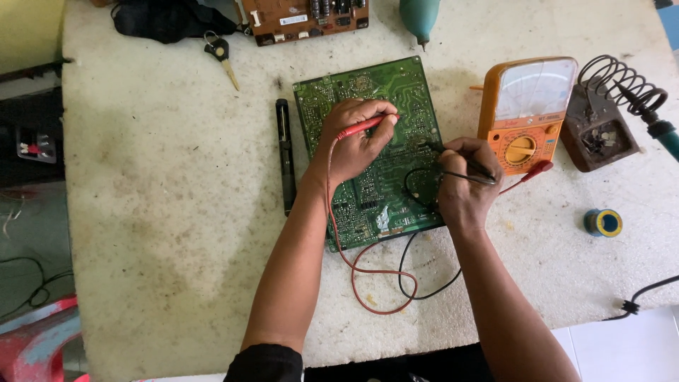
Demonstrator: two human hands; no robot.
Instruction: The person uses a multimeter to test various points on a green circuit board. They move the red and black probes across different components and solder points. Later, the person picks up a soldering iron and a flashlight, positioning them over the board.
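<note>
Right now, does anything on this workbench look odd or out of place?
Little does. A key lies among the electronics gear, and the green circuit board sits slightly askew on the stained table. Nothing looks spilled or broken.

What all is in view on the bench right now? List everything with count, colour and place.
circuit board: 1, green, table centre, under both hands
red probe: 1, red, in left hand, tip on board
black probe: 1, black, in right hand, tip on board
probe leads: 2, red and black, looped at near edge
analogue meter: 1, orange, right of board
soldering iron stand: 1, brown base with coil, far right
solder spool: 1, blue and yellow, right
black tool: 1, black, left of board
key: 1, black head, upper left
second board: 1, brown, top edge
table: 1, whitish
left hand: 1, on board
right hand: 1, on board's right edge
</note>
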